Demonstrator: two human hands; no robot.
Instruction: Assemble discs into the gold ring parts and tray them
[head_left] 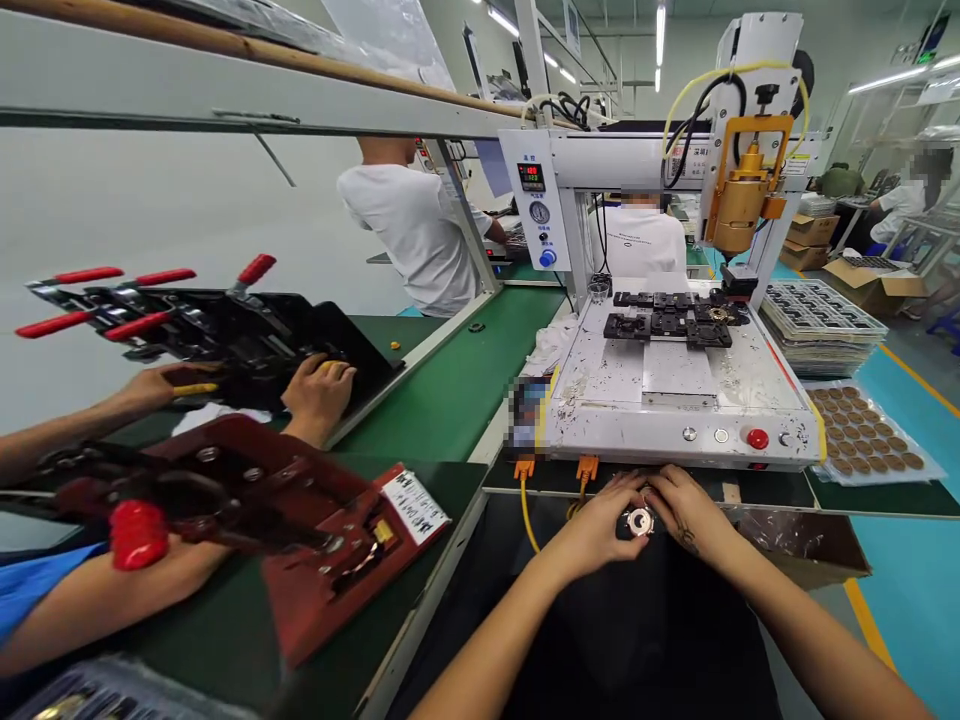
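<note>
Just in front of the white machine base, my left hand [596, 525] is closed on a small round part [640, 522], with thumb and fingers at its edge. The part has a dark rim and a shiny, pale coppery face with a ring on it. My right hand [688, 515] is closed at the part's far right side, fingertips against it. Beyond my hands stands a desktop dispensing machine [682, 432] with a gold-coloured head [739, 210]. Beneath that head, black fixtures [670, 320] lie on the bed, one bearing a round metal piece [718, 314].
To the right are stacked trays [821, 335], a sheet of round brown pieces [866, 432] and an open cardboard box [806, 545]. Left are a red clamp fixture [322, 560] and a co-worker's hands [319, 395] at a black clamp fixture [247, 330]. Orange-plugged cables [527, 500] hang nearby.
</note>
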